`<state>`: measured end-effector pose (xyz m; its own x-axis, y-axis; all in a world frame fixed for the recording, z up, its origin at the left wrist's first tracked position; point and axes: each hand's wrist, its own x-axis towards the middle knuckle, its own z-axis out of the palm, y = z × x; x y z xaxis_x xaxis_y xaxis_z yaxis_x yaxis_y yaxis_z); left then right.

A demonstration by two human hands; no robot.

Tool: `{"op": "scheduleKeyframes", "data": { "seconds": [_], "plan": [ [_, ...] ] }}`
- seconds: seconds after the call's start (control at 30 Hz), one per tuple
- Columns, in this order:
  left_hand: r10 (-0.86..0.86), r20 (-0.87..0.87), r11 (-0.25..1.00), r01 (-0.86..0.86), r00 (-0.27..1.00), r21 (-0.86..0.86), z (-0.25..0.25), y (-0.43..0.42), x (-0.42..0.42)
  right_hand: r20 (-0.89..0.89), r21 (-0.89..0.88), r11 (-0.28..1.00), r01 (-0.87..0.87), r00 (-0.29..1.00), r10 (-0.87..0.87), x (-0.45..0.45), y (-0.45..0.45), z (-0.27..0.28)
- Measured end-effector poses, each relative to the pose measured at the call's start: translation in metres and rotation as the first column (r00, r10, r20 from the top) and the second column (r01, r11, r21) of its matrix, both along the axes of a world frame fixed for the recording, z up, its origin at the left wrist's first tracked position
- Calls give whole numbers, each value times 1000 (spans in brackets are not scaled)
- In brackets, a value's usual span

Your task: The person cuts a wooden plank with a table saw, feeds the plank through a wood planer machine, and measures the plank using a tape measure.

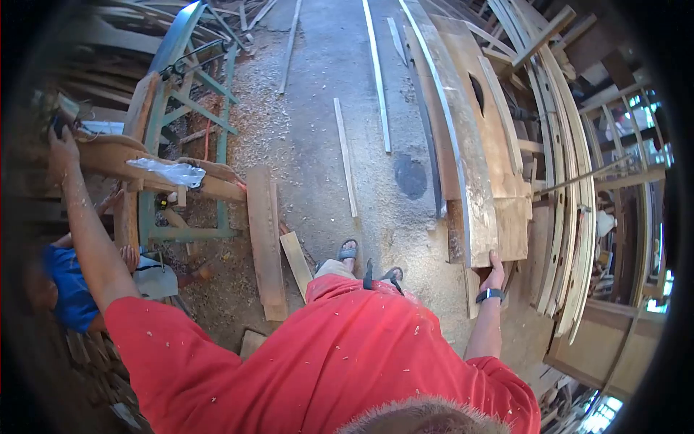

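While the person in the red shirt (340, 354) stands with both arms spread, the right hand (492, 273) is at the near end of a long board (473, 188), touching it, with a dark watch (490, 294) on the wrist. From where I stand, the undersides of those fingers are hidden, so I can't tell how firmly they close. That board lies to the person's right, running away from them over wider panels (512, 224), with a stack of long planks (567, 181) farther right.

Out to the left, the left hand (63, 153) reaches the far end of a curved beam (108, 158), its fingers up by a small dark object (58, 126); it's too dim there to tell whether they grip it. A clear plastic bag (170, 172) lies on the beam, beside a green frame (191, 233). Below that arm is a co-worker in a blue shirt (71, 289). A thick plank (266, 246) is on the floor near the person's sandals (348, 252), and shavings (253, 108) litter the concrete.
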<state>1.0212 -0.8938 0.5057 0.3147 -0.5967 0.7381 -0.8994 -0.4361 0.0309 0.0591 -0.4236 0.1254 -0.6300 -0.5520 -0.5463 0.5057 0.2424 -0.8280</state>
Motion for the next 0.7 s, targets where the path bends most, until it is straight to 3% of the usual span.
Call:
{"op": "scheduleKeyframes", "data": {
  "seconds": [0.07,0.2,0.27,0.3,0.37,0.4,0.43,0.47,0.5,0.53,0.6,0.63,0.67,0.7],
  "plan": [
    [105,32,988,-108,994,114,8,7,-9,-4,-4,1000,11,1000,-11,-13,6,-20],
    [105,-4,978,-103,994,181,9,4,-26,74,-26,1000,3,997,-1,-3,2,-4],
    [156,60,976,-163,986,143,7,0,-21,34,27,999,20,999,-21,-2,1,-2],
    [124,70,976,-135,990,168,1,4,-29,39,28,999,35,999,-36,-6,4,-10],
    [13,98,1000,-15,995,22,-11,6,-52,69,10,999,34,997,-34,-8,4,-13],
    [-16,98,999,12,995,35,-28,-9,-55,93,-2,1000,17,996,-16,-5,3,-7],
    [-153,14,988,153,988,-3,-60,-25,-48,106,7,1000,-1,994,0,-7,4,-9],
    [-285,-66,958,282,956,-55,-98,-37,-37,103,14,1000,17,994,-18,-4,13,-7],
    [-342,-36,939,340,939,-55,-148,-54,-30,86,38,999,-7,996,4,-2,11,-3],
    [-194,-245,952,243,950,187,-191,-52,-57,67,53,998,-40,997,37,-2,2,0],
    [-403,-294,852,473,867,225,-257,-2,-180,13,-4,1000,-9,1000,9,5,0,-3],
    [-726,-174,660,745,666,96,-308,10,-217,8,25,1000,10,1000,-10,14,-4,5],
    [-630,-500,617,774,594,142,-329,39,-271,23,3,1000,-5,1000,5,18,-6,6],
    [-428,-746,614,769,511,175,-348,68,-327,47,9,1000,-25,999,25,24,-7,12]
  ]
}}
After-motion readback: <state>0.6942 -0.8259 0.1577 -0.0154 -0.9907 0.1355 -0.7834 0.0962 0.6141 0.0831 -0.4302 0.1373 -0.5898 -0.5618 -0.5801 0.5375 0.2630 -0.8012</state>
